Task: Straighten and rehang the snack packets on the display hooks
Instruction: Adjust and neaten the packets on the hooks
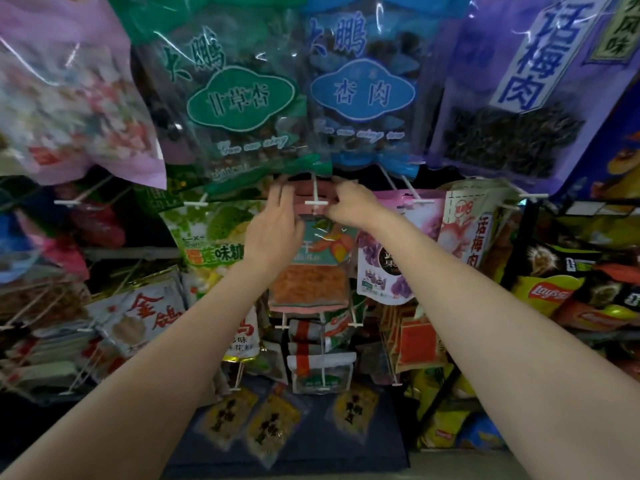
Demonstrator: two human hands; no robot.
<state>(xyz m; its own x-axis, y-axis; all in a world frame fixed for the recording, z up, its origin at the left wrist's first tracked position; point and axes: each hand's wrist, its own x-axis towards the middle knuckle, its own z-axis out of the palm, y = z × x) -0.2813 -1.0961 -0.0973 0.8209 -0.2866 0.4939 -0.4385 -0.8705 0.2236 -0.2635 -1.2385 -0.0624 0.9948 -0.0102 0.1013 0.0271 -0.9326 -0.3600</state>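
Both hands work at the top edge of the orange packet [310, 268], which hangs at the centre of the display, directly ahead of the person and between the two forearms. The packet's long axis runs vertically; its pink header strip sits just behind the white hook tip [316, 203], whose crossbar lies level between the hands. The left hand [277, 226] is at the packet's upper left corner with fingers extended upward along the header; whether it pinches the edge or only presses against it cannot be determined. The right hand [351, 206] is at the upper right corner with fingers curled in toward the header beside the hook, apparently pinching it, though the contact is partly hidden. The two hands stand about equally near the hook, one on each side, so the header hole should lie on the line between them. The likely step in hand is seating or levelling the header on the hook. The green packet [239, 98] and blue packet [362, 88] hang just above and overlap the work area, limiting the view of the hook rod. The purple packet [384, 261] hangs immediately to the right.
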